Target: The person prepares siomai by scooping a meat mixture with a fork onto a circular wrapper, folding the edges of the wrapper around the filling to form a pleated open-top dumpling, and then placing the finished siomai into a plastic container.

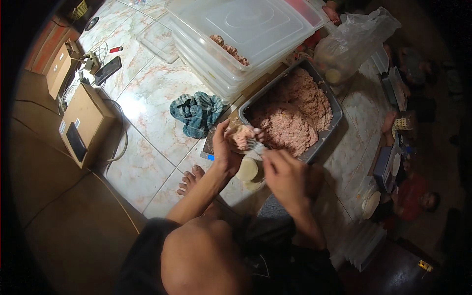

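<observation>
My left hand cups a portion of minced meat, and a thin wrapper seems to lie under it. In my right hand is a metal utensil, probably a spoon, whose end touches the meat; blur hides its shape. Just below them stand round pale dough wrappers in a stack. A grey plastic tub beside my hands holds a large mound of minced meat. Partly hidden behind my left hand is a digital scale with a lit blue display.
Stacked clear plastic containers stand beyond a crumpled teal cloth. A plastic bag sits past the tub. Left are a phone, a red lighter, cables and a cardboard box. Other people sit at right.
</observation>
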`<action>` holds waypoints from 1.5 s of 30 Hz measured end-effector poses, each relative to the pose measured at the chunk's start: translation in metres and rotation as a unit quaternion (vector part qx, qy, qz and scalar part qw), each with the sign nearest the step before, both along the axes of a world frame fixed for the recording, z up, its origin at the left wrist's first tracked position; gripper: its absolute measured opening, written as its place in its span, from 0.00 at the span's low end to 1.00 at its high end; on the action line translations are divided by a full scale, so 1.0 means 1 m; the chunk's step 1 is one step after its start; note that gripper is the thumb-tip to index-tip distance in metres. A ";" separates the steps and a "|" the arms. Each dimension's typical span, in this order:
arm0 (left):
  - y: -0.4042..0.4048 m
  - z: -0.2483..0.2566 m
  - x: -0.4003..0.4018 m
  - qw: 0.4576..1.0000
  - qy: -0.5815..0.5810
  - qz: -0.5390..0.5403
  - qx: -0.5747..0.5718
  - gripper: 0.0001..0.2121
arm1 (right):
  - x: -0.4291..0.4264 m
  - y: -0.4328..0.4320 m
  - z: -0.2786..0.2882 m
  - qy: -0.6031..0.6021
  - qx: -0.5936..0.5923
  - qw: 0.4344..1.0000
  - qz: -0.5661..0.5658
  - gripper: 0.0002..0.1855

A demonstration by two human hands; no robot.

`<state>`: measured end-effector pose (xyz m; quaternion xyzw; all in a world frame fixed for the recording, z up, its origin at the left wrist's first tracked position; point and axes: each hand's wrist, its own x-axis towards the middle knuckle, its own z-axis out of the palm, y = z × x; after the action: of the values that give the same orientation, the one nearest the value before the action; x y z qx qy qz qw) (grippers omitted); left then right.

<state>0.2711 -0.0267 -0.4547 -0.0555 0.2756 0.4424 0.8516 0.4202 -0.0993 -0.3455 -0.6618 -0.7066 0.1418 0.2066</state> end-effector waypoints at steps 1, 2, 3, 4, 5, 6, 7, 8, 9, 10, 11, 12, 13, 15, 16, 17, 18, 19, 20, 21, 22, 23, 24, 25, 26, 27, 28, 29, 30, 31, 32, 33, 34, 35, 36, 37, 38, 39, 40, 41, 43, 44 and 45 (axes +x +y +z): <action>-0.001 0.005 0.006 1.000 -0.011 -0.009 0.006 0.30 | -0.006 0.006 -0.011 -0.003 0.021 1.000 0.023 0.06; -0.001 0.000 0.006 1.000 -0.016 -0.012 0.007 0.30 | -0.002 0.001 -0.010 -0.008 0.022 1.000 0.021 0.06; -0.002 -0.009 0.002 0.998 -0.054 0.008 0.006 0.31 | 0.000 -0.006 -0.007 -0.035 0.009 0.999 0.005 0.05; -0.001 -0.007 -0.005 0.996 -0.081 0.035 0.004 0.31 | -0.002 -0.009 -0.004 -0.052 -0.005 0.999 -0.004 0.05; -0.003 -0.005 -0.008 0.995 -0.071 0.065 -0.018 0.32 | -0.006 -0.012 0.006 -0.051 -0.026 0.998 -0.033 0.06; -0.004 -0.002 -0.009 0.995 -0.064 0.069 -0.019 0.32 | -0.009 -0.010 0.000 -0.044 -0.028 0.998 -0.029 0.06; -0.005 0.005 -0.006 0.998 -0.044 0.040 -0.014 0.33 | -0.012 -0.010 -0.004 -0.015 -0.001 1.000 -0.022 0.06; -0.004 0.010 0.000 0.999 -0.030 0.011 -0.006 0.33 | -0.010 -0.007 -0.006 0.009 0.029 0.999 -0.015 0.06; -0.006 0.009 0.006 1.000 -0.009 0.008 0.020 0.34 | -0.003 -0.003 -0.021 0.014 -0.010 1.000 -0.004 0.06; -0.008 0.001 0.003 1.000 -0.012 0.006 0.019 0.34 | -0.005 -0.006 -0.017 0.011 -0.011 1.000 -0.006 0.06; -0.005 -0.007 -0.007 0.998 -0.030 0.045 0.010 0.34 | -0.008 -0.005 -0.012 -0.003 -0.018 1.000 -0.011 0.05; -0.003 -0.014 -0.014 0.995 -0.048 0.085 0.001 0.34 | -0.010 -0.002 -0.007 -0.016 -0.025 0.999 -0.015 0.05; -0.005 -0.004 -0.011 0.996 0.033 0.078 -0.011 0.34 | -0.012 -0.003 -0.001 0.022 -0.007 0.999 -0.027 0.05; -0.010 -0.005 -0.001 0.998 -0.021 0.049 -0.015 0.34 | -0.010 -0.003 -0.026 0.013 -0.024 0.999 -0.024 0.05; -0.007 -0.005 -0.001 0.997 -0.069 0.032 -0.008 0.34 | -0.014 0.005 -0.028 0.011 -0.031 0.999 -0.009 0.06; -0.002 -0.005 -0.005 0.997 -0.062 0.029 -0.039 0.35 | -0.013 0.003 -0.023 -0.040 -0.039 0.998 -0.002 0.06; -0.001 -0.004 -0.005 0.997 -0.061 0.032 -0.036 0.35 | -0.015 0.002 -0.018 -0.039 -0.036 0.999 0.001 0.06; -0.004 0.000 -0.004 0.999 -0.018 0.032 -0.040 0.35 | -0.020 -0.003 -0.011 -0.013 -0.011 1.000 -0.004 0.05; -0.007 0.002 -0.004 0.998 0.024 0.031 -0.044 0.35 | -0.023 -0.008 -0.007 0.012 0.013 1.000 -0.009 0.05; -0.007 -0.015 -0.003 0.997 -0.071 -0.010 -0.003 0.35 | -0.020 -0.013 -0.015 -0.012 -0.034 0.999 -0.004 0.05; -0.007 -0.016 -0.004 0.998 -0.070 -0.008 -0.003 0.35 | -0.015 -0.013 -0.014 -0.011 -0.034 0.999 -0.001 0.05; -0.007 -0.017 -0.004 0.999 -0.033 -0.007 -0.013 0.35 | -0.007 -0.014 -0.011 -0.031 -0.067 0.997 -0.006 0.06; -0.007 -0.017 -0.004 1.000 0.002 -0.006 -0.024 0.35 | 0.002 -0.015 -0.006 -0.052 -0.099 0.994 -0.010 0.06; -0.005 -0.020 -0.013 0.997 0.070 0.017 -0.040 0.36 | 0.006 -0.015 -0.002 -0.012 -0.078 0.997 -0.019 0.08; -0.007 -0.022 -0.019 0.996 0.076 0.019 -0.045 0.36 | 0.004 -0.011 0.004 0.037 -0.020 0.998 -0.046 0.12; -0.010 -0.024 -0.024 0.993 0.111 -0.021 0.012 0.37 | -0.002 -0.008 0.012 0.055 -0.027 0.994 -0.090 0.13; -0.010 -0.021 -0.025 0.986 0.141 -0.060 0.073 0.37 | -0.006 -0.001 0.020 0.067 -0.029 0.988 -0.134 0.14; -0.014 -0.007 -0.016 0.974 0.127 -0.118 0.148 0.39 | 0.002 0.004 0.016 0.057 -0.026 0.989 -0.137 0.14; -0.020 0.008 -0.004 0.969 0.136 -0.151 0.139 0.39 | 0.013 0.011 0.002 0.136 -0.060 0.979 -0.139 0.12; -0.025 0.010 -0.001 0.967 0.110 -0.174 0.148 0.39 | 0.015 0.013 -0.016 0.229 -0.097 0.959 -0.133 0.11; -0.027 0.013 0.004 0.963 0.075 -0.200 0.162 0.39 | 0.021 0.009 -0.021 0.228 -0.096 0.960 -0.134 0.11; -0.034 0.010 0.003 0.955 0.084 -0.218 0.183 0.39 | 0.028 0.002 -0.023 0.231 -0.119 0.958 -0.121 0.10; -0.035 0.004 0.001 0.945 0.102 -0.232 0.207 0.40 | 0.033 0.001 -0.026 0.239 -0.140 0.956 -0.100 0.10; -0.033 0.033 -0.011 0.947 0.078 -0.243 0.193 0.40 | 0.027 -0.006 -0.004 0.266 -0.157 0.942 -0.133 0.12; -0.028 0.042 -0.027 0.946 0.026 -0.255 0.198 0.37 | 0.027 -0.007 0.009 0.269 -0.162 0.940 -0.133 0.12; -0.026 0.036 -0.032 0.927 0.076 -0.268 0.250 0.31 | 0.027 -0.009 0.030 0.300 -0.143 0.933 -0.135 0.12; -0.025 0.027 -0.038 0.904 0.136 -0.278 0.296 0.25 | 0.023 -0.008 0.040 0.341 -0.127 0.922 -0.131 0.13; -0.028 0.021 -0.034 0.860 0.225 -0.225 0.398 0.19 | 0.014 -0.001 0.043 0.351 -0.120 0.923 -0.103 0.15; -0.031 0.021 -0.023 0.798 0.308 -0.163 0.492 0.13 | 0.014 0.002 0.034 0.352 -0.119 0.923 -0.100 0.15; -0.028 0.024 -0.014 0.786 0.304 -0.106 0.528 0.10 | 0.017 0.005 0.019 0.271 -0.080 0.956 -0.080 0.15; -0.015 0.009 -0.023 0.769 0.341 -0.073 0.536 0.09 | -0.003 0.007 0.020 0.197 -0.014 0.972 -0.130 0.15; -0.009 0.002 -0.025 0.755 0.363 -0.041 0.544 0.09 | -0.001 0.004 0.015 0.195 -0.019 0.972 -0.132 0.15; 0.000 -0.006 -0.031 0.781 0.350 -0.029 0.517 0.14 | 0.003 0.000 0.003 0.161 0.075 0.968 -0.176 0.13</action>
<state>0.2403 -0.0270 -0.4609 0.5598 0.2859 0.4827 0.6098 0.4229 -0.0998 -0.3420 -0.7270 -0.5448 0.1539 0.3885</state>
